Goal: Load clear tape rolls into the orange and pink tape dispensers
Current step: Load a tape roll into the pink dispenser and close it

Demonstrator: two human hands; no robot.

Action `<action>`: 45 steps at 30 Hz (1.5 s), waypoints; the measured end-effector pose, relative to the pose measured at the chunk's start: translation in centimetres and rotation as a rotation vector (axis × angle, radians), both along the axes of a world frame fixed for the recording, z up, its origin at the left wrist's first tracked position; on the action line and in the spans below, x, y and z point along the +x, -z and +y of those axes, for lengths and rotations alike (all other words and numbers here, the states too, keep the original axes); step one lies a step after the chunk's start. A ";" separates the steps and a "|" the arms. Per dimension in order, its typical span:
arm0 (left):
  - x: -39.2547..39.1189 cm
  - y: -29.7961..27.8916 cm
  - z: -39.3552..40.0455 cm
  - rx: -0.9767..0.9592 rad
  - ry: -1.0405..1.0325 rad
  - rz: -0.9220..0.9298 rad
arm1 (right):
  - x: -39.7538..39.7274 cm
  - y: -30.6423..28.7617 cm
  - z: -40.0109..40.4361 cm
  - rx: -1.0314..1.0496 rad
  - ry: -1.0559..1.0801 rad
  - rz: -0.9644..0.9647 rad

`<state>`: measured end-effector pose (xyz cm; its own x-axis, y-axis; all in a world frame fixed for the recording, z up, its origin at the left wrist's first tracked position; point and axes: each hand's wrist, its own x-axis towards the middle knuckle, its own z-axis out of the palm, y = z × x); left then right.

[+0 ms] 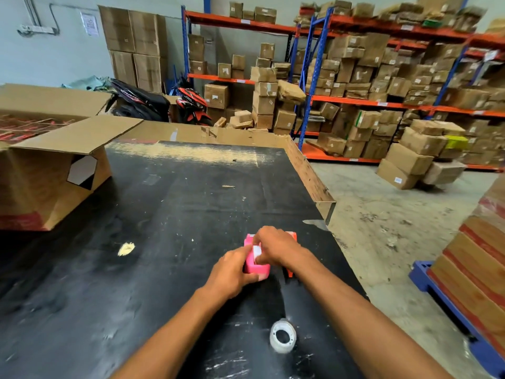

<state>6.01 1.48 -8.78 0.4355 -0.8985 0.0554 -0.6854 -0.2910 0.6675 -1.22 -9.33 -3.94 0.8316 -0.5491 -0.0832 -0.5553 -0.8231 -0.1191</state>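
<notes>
A pink tape dispenser [255,265] stands on the black table [169,203] near its right edge. My left hand [232,272] grips its near left side. My right hand [276,246] covers its top, fingers pressed at a white part in the middle. Behind my right hand, slivers of an orange tape dispenser [290,273] show, mostly hidden. A clear tape roll [282,336] with a white core lies flat on the table between my forearms, close to me.
An open cardboard box [52,181] sits at the table's left. A cardboard strip edges the table's far and right sides. Shelves stacked with cartons fill the back right. A blue pallet [448,305] with stacked boxes stands on the floor at right.
</notes>
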 end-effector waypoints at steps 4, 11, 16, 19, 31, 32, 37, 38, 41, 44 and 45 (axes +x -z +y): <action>0.4 0.6 0.1 0.018 0.005 -0.102 | -0.9 0.3 1.6 -0.242 -0.066 -0.041; 0.0 0.2 1.3 -0.094 0.030 -0.033 | -6.7 -0.9 3.3 0.045 0.069 -0.515; -3.5 -3.1 3.1 -0.431 -0.060 0.391 | -9.0 -0.7 5.1 0.036 0.111 -0.582; -5.8 -3.8 3.8 -0.407 -0.033 0.722 | -9.6 -0.5 6.8 0.058 0.116 -0.628; -9.8 -1.6 5.6 -0.396 -0.044 1.008 | -14.5 1.1 11.0 0.136 0.191 -0.772; -10.0 -1.6 5.7 -0.391 -0.028 1.026 | -14.7 1.1 11.0 0.152 0.197 -0.771; -10.0 -1.9 6.3 -0.365 -0.002 1.113 | -16.8 0.8 10.2 0.262 0.299 -0.807; -9.9 -1.9 6.4 -0.359 -0.016 1.131 | -17.4 0.7 10.1 0.250 0.316 -0.781; -9.8 -2.1 6.9 -0.344 -0.032 1.175 | -18.7 1.4 9.8 0.045 0.287 -0.404; -9.5 -2.3 7.6 -0.340 -0.041 1.203 | -19.1 2.2 10.3 -0.043 0.205 -0.064; -9.3 -2.3 7.8 -0.342 -0.046 1.212 | -19.1 2.3 10.4 -0.035 0.188 -0.038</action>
<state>-3.24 9.31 -6.50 0.3997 -0.8998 -0.1748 0.4249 0.0129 0.9051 -20.31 1.03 -6.20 0.7162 -0.6972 -0.0318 -0.6955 -0.7092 -0.1157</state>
